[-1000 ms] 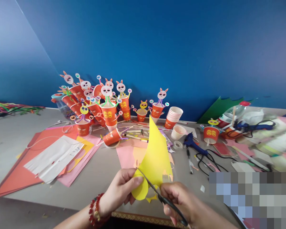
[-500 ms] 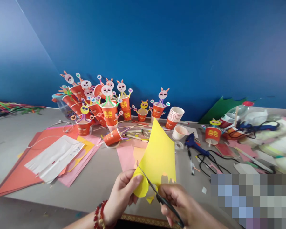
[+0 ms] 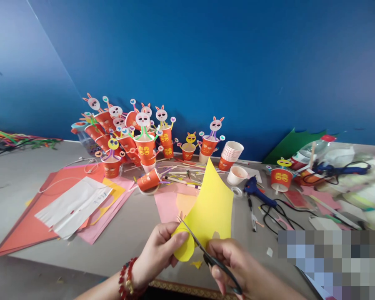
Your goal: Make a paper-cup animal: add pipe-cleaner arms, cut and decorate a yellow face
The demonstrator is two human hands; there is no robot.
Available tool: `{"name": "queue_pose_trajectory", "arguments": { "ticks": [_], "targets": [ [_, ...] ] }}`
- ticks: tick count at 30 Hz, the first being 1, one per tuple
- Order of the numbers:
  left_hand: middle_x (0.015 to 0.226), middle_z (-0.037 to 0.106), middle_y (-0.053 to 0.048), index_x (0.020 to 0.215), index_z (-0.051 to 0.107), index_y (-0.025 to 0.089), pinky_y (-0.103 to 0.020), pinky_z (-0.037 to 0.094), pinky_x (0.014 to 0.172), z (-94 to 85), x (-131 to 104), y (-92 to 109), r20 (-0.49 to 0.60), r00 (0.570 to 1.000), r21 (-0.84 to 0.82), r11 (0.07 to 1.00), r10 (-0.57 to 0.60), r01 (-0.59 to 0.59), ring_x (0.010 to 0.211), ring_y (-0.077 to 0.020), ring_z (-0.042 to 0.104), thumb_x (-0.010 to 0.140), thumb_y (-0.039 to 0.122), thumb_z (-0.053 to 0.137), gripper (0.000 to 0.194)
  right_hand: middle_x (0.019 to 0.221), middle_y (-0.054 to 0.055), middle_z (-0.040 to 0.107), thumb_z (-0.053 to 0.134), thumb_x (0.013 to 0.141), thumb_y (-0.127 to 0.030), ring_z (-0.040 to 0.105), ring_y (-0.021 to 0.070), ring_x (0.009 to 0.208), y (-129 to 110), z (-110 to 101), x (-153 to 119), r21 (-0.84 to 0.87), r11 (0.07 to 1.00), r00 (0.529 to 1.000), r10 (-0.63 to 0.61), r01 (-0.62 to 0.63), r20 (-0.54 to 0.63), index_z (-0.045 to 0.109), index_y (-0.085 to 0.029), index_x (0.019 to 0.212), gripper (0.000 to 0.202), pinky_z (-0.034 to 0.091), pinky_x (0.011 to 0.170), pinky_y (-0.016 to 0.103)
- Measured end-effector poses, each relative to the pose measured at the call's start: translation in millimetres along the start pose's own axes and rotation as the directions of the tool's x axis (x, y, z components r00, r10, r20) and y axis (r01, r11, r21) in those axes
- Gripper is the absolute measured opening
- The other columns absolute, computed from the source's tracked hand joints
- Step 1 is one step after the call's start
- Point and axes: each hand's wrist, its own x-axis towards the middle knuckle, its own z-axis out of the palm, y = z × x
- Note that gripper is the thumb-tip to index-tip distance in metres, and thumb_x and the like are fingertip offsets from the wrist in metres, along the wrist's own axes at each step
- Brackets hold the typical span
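Observation:
My left hand point(image 3: 161, 246) pinches a rounded yellow paper piece point(image 3: 185, 249) between thumb and fingers, near the bottom centre. In my right hand point(image 3: 229, 264) are black-handled scissors point(image 3: 218, 266), their blades pointing up and left across the yellow paper. The large yellow sheet point(image 3: 214, 200) stands up behind the blades, its pointed corner at the top. Whether the rounded piece still joins the sheet is hard to tell behind the blades. A small yellow scrap point(image 3: 196, 264) lies below the scissors.
Red cups point(image 3: 145, 150) with rabbit faces stand along the blue wall. Stacked cups point(image 3: 231, 154) and a blue glue gun point(image 3: 259, 191) with black cable are right of centre. Left lie red paper point(image 3: 25, 225) and a white sheet point(image 3: 71, 204). A pen point(image 3: 252, 214) lies right.
The view has shifted slightly, so the table items appear a little further right. The scissor blades look more closed around the yellow paper. Both hands keep their holds.

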Motion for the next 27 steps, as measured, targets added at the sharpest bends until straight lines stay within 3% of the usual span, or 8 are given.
{"name": "queue_pose_trajectory", "arguments": {
  "ticks": [6,18,22,27],
  "targets": [
    [0.047,0.048,0.004,0.069,0.062,0.012,-0.015,0.02,0.034,-2.3,1.3,2.3,0.028,1.0,-0.007,1.0,-0.013,0.013,0.034,-0.0019,0.032,0.082,0.063,0.064,0.053,0.058,-0.007,0.049,0.071,0.058,-0.08,0.043,0.0041,0.043,11.3,-3.0,3.4,0.049,0.996,0.997,-0.072,0.072,-0.001,0.045,-0.019,0.07,0.068,0.029,0.038,0.015],
    [0.046,0.049,0.004,0.067,0.062,0.012,-0.015,0.021,0.034,-3.7,5.7,5.8,0.049,0.999,-0.011,1.0,-0.014,0.014,0.034,-0.0024,0.032,0.08,0.064,0.066,0.053,0.059,-0.006,0.049,0.068,0.063,-0.08,0.046,0.0069,0.047,18.0,-9.0,5.2,-0.021,0.995,0.995,-0.101,0.101,-0.005,0.047,-0.019,0.072,0.065,0.028,0.041,0.016],
    [0.044,0.047,0.005,0.069,0.06,0.013,-0.015,0.019,0.035,3.5,4.6,-3.1,-0.028,1.0,-0.041,0.999,0.0,-0.001,0.034,-0.0026,0.031,0.082,0.061,0.064,0.05,0.058,-0.006,0.049,0.07,0.064,-0.076,0.044,0.0064,0.044,24.6,-0.5,11.4,0.02,0.989,0.986,-0.146,0.148,-0.078,0.045,-0.02,0.069,0.061,0.031,0.041,0.017],
    [0.047,0.05,0.004,0.072,0.056,0.015,-0.014,0.027,0.038,14.7,2.7,-14.4,-0.157,0.986,-0.116,0.991,0.053,-0.072,0.038,-0.0041,0.039,0.086,0.061,0.06,0.048,0.058,-0.006,0.049,0.072,0.062,-0.073,0.041,0.0067,0.045,19.1,11.0,14.7,0.052,0.991,0.984,-0.113,0.121,-0.139,0.046,-0.02,0.067,0.059,0.038,0.044,0.019]
  ]
}}
